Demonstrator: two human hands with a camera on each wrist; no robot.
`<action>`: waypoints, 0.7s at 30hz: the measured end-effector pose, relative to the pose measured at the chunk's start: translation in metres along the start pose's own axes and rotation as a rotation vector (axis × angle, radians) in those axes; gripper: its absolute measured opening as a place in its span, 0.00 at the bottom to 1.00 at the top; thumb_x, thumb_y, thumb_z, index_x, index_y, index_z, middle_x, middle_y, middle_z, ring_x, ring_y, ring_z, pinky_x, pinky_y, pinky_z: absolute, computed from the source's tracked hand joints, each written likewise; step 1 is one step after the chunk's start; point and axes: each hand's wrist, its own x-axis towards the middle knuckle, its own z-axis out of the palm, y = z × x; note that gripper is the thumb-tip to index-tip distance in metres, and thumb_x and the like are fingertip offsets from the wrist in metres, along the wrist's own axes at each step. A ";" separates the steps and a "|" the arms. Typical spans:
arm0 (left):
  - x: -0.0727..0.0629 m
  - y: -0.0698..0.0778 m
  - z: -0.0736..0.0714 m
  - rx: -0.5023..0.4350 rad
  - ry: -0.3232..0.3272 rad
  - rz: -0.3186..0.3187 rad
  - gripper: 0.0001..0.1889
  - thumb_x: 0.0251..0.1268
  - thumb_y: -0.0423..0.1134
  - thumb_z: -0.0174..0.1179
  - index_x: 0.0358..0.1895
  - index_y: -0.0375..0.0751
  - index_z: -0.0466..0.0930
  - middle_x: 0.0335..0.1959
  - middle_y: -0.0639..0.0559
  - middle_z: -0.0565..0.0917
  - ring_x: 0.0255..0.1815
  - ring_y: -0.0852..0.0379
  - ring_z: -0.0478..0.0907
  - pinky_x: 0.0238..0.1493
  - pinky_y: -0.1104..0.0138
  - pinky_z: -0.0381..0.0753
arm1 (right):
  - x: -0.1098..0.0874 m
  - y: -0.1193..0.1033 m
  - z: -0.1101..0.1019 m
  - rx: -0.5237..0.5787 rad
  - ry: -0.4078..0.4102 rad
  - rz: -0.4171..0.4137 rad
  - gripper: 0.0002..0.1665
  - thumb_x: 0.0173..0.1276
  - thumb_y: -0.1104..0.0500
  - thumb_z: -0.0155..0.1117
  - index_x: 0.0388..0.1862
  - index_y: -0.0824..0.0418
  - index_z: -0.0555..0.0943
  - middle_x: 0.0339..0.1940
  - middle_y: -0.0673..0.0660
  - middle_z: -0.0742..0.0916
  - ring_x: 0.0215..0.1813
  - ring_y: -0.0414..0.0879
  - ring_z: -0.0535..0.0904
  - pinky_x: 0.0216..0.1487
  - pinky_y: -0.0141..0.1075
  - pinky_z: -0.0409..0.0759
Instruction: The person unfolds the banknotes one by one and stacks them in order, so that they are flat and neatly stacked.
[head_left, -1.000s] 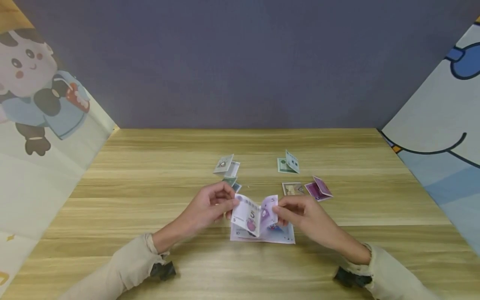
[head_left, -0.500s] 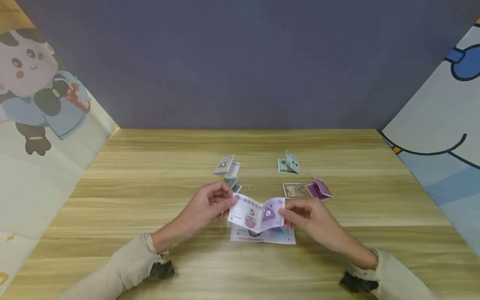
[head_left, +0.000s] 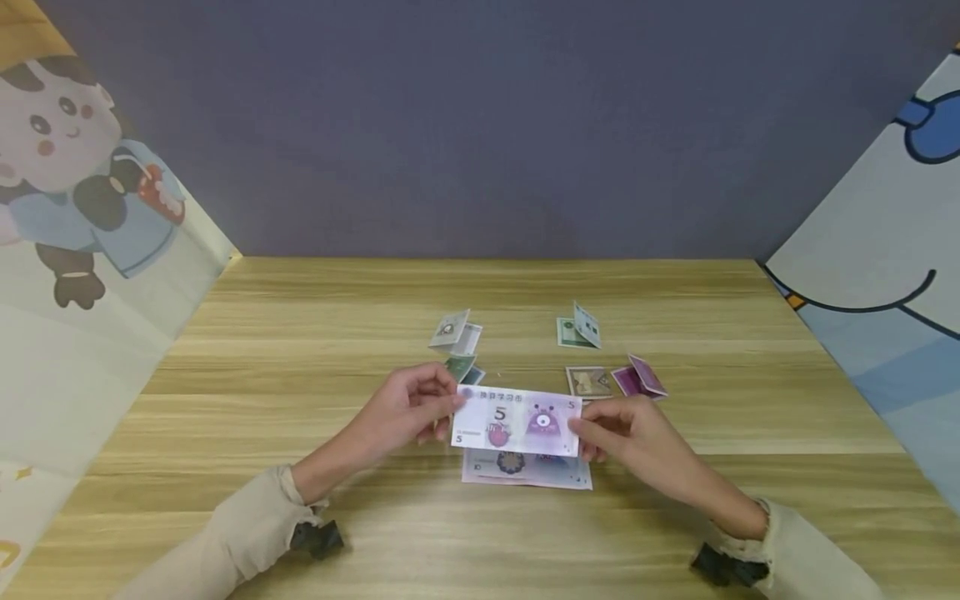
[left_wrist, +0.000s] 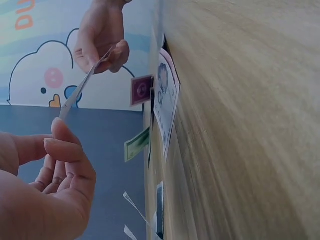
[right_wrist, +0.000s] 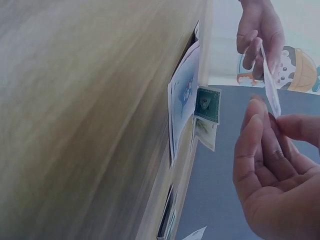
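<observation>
A purple play banknote (head_left: 517, 422) marked 5 is stretched nearly flat between my two hands, raised above the table. My left hand (head_left: 405, 412) pinches its left end between thumb and fingers, and my right hand (head_left: 633, 433) pinches the right end. In the left wrist view the held banknote (left_wrist: 77, 95) appears almost edge-on, well off the tabletop. Beneath it a bluish-purple banknote (head_left: 525, 475) marked 10 lies unfolded on the table, its upper part covered by the held one. The right wrist view suggests more than one sheet in that lying stack (right_wrist: 183, 97).
Farther back on the wooden table (head_left: 337, 317) stand folded notes: a grey one (head_left: 453, 333), a green one (head_left: 577, 329), a dark green one (head_left: 461, 367) partly behind my left hand, and a magenta one (head_left: 639, 379). A brown note (head_left: 588, 382) lies near my right hand. A grey panel (head_left: 487, 125) rises behind.
The 5 banknote has gone from creased in the middle to almost flat as my hands moved apart, the right hand shifting right and the left slightly left. The lying notes stayed put.
</observation>
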 end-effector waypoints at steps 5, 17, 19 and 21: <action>0.002 -0.003 0.002 0.036 0.004 -0.053 0.08 0.70 0.36 0.61 0.40 0.33 0.76 0.24 0.42 0.80 0.19 0.51 0.74 0.17 0.71 0.72 | 0.000 -0.001 0.000 -0.029 -0.022 0.031 0.11 0.73 0.58 0.63 0.29 0.58 0.84 0.23 0.52 0.84 0.25 0.50 0.81 0.23 0.36 0.80; 0.012 -0.012 0.010 0.323 -0.144 -0.059 0.07 0.71 0.31 0.59 0.32 0.34 0.75 0.19 0.45 0.80 0.15 0.55 0.74 0.14 0.70 0.73 | 0.000 0.010 0.002 -0.210 -0.142 0.092 0.15 0.72 0.59 0.63 0.22 0.56 0.80 0.17 0.50 0.82 0.18 0.38 0.74 0.18 0.32 0.76; 0.016 -0.014 0.012 0.376 -0.170 -0.070 0.07 0.71 0.32 0.59 0.32 0.35 0.76 0.18 0.47 0.79 0.14 0.58 0.73 0.13 0.71 0.72 | 0.001 0.012 0.003 -0.255 -0.171 0.090 0.16 0.72 0.59 0.62 0.21 0.56 0.79 0.15 0.48 0.80 0.16 0.37 0.72 0.16 0.30 0.73; 0.018 -0.016 0.014 0.441 -0.213 -0.083 0.06 0.70 0.32 0.59 0.32 0.36 0.76 0.16 0.50 0.77 0.13 0.60 0.71 0.13 0.72 0.70 | 0.002 0.014 0.004 -0.302 -0.211 0.100 0.16 0.73 0.58 0.61 0.22 0.55 0.78 0.14 0.46 0.78 0.15 0.36 0.70 0.15 0.29 0.69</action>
